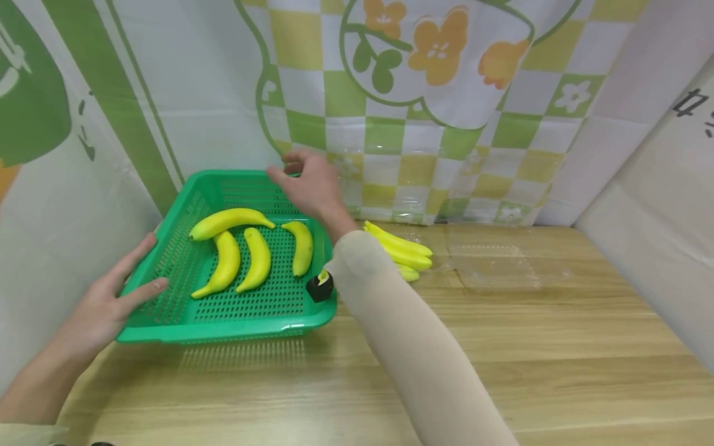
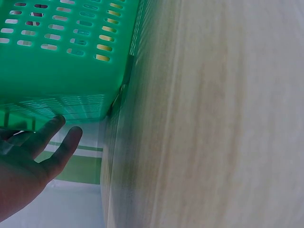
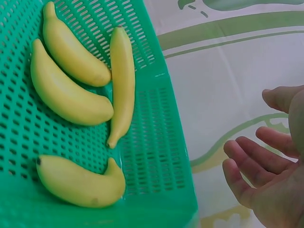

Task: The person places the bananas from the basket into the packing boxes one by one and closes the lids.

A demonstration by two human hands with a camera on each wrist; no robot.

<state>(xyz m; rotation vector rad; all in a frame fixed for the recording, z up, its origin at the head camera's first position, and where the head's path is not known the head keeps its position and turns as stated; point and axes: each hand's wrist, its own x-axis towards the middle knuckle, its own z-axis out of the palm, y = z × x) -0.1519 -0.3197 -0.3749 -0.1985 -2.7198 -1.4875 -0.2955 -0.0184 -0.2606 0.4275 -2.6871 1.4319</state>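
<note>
A green plastic basket (image 1: 223,331) stands on the table at the left, with several yellow bananas (image 1: 258,260) lying apart on its perforated floor. My left hand (image 1: 103,306) holds the basket's left rim, the thumb over the inner side and the fingers outside. Along the outer wall, the left wrist view shows two fingers (image 2: 66,145) fairly straight. Above the back right corner of the basket is my right hand (image 1: 312,183), empty, its fingers loosely bent. In the right wrist view this right hand (image 3: 266,166) is apart from the basket wall (image 3: 161,142).
More bananas (image 1: 401,251) lie together on the wooden table (image 1: 502,347), right of the basket and partly behind my right sleeve (image 1: 401,334). Further right is a clear plastic tray (image 1: 496,266). A patterned cloth (image 1: 346,93) hangs behind. A black wrist camera (image 1: 320,288) sits at my right cuff.
</note>
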